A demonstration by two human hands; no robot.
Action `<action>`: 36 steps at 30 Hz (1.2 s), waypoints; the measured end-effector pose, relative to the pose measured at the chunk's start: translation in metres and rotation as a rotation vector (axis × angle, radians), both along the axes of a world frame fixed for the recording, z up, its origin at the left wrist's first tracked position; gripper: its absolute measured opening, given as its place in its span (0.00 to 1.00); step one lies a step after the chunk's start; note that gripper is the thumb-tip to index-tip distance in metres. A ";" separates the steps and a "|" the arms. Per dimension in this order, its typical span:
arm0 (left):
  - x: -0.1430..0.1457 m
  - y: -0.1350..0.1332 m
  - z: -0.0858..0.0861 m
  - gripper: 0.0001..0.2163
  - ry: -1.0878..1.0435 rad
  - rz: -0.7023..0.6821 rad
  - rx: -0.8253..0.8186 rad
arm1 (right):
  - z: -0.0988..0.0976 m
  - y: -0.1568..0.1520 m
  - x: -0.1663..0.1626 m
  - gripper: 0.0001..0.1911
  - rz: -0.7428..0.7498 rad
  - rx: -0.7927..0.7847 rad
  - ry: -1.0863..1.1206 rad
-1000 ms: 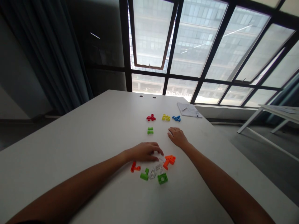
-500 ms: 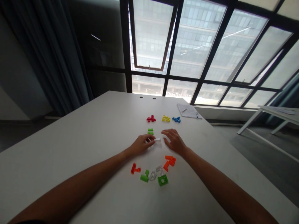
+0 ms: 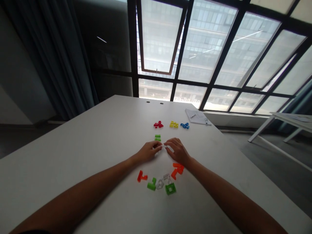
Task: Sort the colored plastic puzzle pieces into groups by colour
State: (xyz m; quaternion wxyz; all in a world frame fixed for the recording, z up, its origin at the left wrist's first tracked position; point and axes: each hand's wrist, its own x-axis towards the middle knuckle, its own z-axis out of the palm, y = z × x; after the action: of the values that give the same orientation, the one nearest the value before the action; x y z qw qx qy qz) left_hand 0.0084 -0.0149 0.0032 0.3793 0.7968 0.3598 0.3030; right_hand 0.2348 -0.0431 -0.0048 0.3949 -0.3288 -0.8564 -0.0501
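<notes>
Over the middle of the table my left hand (image 3: pixel 149 151) pinches a small white plastic piece (image 3: pixel 164 146) between thumb and fingertips. My right hand (image 3: pixel 178 150) has its thumb and fingers closed around the other end of this piece, so the fingertips of both hands nearly meet. Much of the piece is hidden by the fingers, and its exact shape cannot be made out. Just beyond my left hand lie light green pieces (image 3: pixel 157 137). Orange pieces (image 3: pixel 177 170) lie close below my right wrist.
Nearer on the white table (image 3: pixel 109 201) are a red-orange piece (image 3: pixel 141 176), a light green piece (image 3: pixel 151 184), clear pieces (image 3: pixel 160 184) and a green square frame (image 3: pixel 170 188). Farther off are red (image 3: pixel 158 124), yellow (image 3: pixel 174 124) and blue pieces (image 3: pixel 185 125), and paper (image 3: pixel 198 117) with pens.
My right hand has moved left and closed its fingers on the white piece. The left hand keeps its hold in about the same place. The view has shifted slightly.
</notes>
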 end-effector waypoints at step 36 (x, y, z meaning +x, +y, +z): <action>0.003 -0.018 0.009 0.10 0.309 -0.110 0.176 | -0.015 0.019 0.037 0.11 -0.238 -0.268 -0.040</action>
State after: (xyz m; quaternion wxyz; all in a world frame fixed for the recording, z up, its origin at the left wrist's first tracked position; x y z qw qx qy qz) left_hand 0.0115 -0.0328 0.0124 0.2642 0.8825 0.3418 0.1861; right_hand 0.2718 -0.0238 -0.0195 0.3216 -0.4765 -0.8181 0.0113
